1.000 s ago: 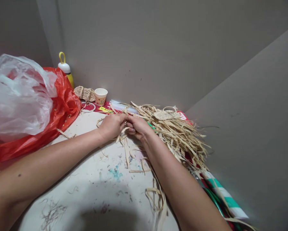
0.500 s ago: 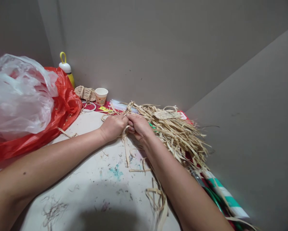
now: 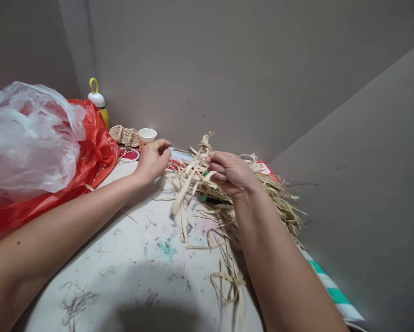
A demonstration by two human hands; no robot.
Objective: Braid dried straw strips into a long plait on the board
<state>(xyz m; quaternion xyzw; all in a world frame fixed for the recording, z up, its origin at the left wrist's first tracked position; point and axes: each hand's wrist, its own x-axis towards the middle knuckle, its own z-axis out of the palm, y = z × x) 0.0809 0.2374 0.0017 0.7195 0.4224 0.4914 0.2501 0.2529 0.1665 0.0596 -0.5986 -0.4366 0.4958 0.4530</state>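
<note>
Pinched in my right hand is a small knotted bundle of straw strips, its knot at the top and its loose ends hanging down to the left. My left hand is apart from it, fingers spread and curved, holding nothing. It hovers in front of a paper cup and hides most of that cup. Under and behind my right hand lies a large heap of dry straw strips, partly covered by the hand and forearm.
A red plastic bag with a clear bag fills the left. Behind stand a yellow-and-white bottle, a woven straw sole and a white ring. Loose straw curls lie on the stained white table. Grey walls enclose the back and right.
My hands were together on the straw; they have come apart. The left has let go and moved left, opening. The right has moved right and lifted the knotted bundle.
</note>
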